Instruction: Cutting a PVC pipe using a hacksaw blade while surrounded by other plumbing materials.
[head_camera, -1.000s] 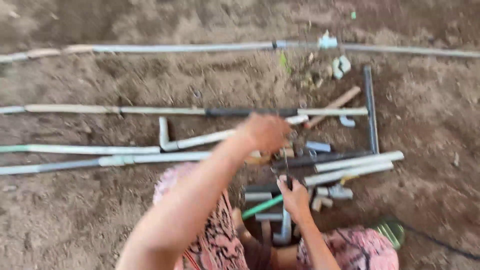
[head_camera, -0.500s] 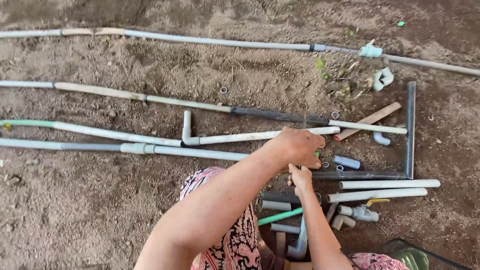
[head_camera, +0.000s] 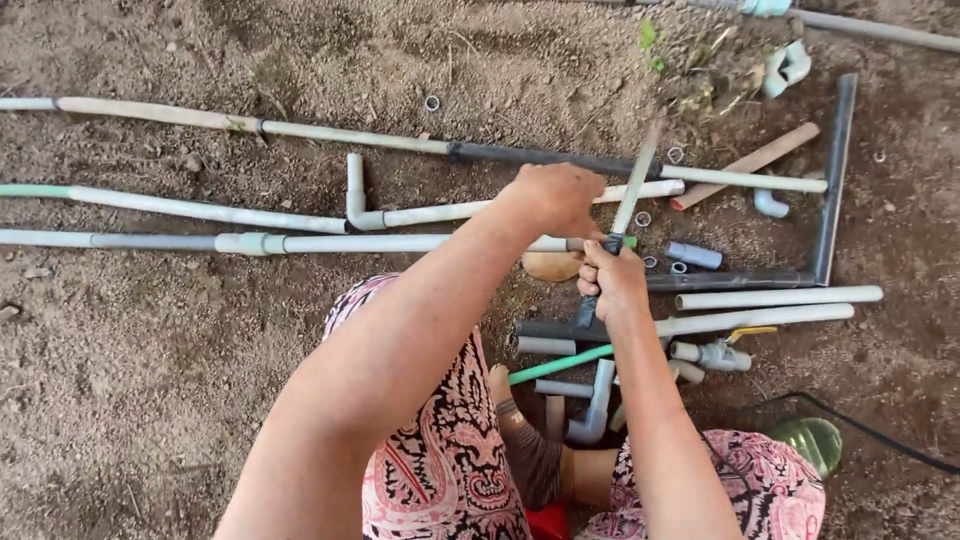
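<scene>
My left hand (head_camera: 555, 198) is closed over the near end of a long white pipe (head_camera: 400, 243) that lies across the dirt. Just right of it, my right hand (head_camera: 612, 282) grips the dark handle of a thin grey saw blade (head_camera: 636, 185). The blade slants up and away, crossing that pipe's end beside my left hand. A second white pipe with an upturned elbow (head_camera: 357, 205) lies just beyond. My knees in patterned pink cloth (head_camera: 450, 440) sit below the hands.
More pipes lie on the dirt: long ones at the left (head_camera: 180, 208) and back (head_camera: 300, 130), short cut pieces and fittings (head_camera: 695, 255) at the right. Also there are a valve with a yellow handle (head_camera: 722, 352), a wooden stick (head_camera: 748, 163), a green bottle (head_camera: 810, 440) and a black cable (head_camera: 890, 450).
My right hand has come up from the loose fittings with the saw, and its blade now crosses the pipe end. My left hand stays on the pipe. The view has shifted.
</scene>
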